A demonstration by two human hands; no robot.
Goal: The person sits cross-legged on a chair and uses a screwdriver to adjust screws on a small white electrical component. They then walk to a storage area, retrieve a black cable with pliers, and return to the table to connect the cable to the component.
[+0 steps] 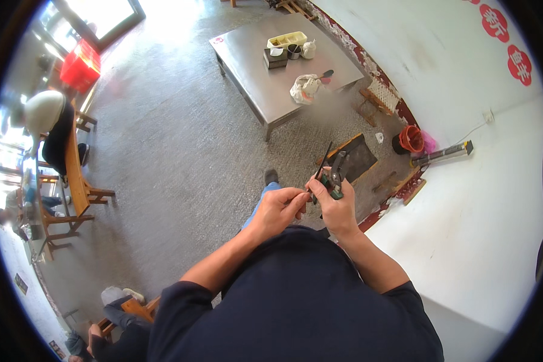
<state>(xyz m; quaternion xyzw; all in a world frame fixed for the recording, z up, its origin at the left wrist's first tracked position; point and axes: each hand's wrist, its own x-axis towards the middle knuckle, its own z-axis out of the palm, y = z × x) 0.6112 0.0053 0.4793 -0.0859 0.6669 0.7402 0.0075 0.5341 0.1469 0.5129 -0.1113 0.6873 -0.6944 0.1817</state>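
Note:
In front of my body, both hands meet. My right hand [338, 208] is closed around a dark hand tool [336, 175] with green-and-black grips; it looks plier-like, but its exact kind is unclear. A thin black strip [323, 159] sticks up from the same hand, beside the tool. My left hand [279, 211] is pinched, its fingertips close against the right fingers. Whatever lies between those left fingertips is too small to make out.
Ahead stands a metal-topped table [253, 66] with a white bag [306, 88], a tissue box [276, 58] and a cream tray [286, 40]. A red bucket [411, 139] stands by the right wall. Seated people and wooden benches [75, 163] are at left.

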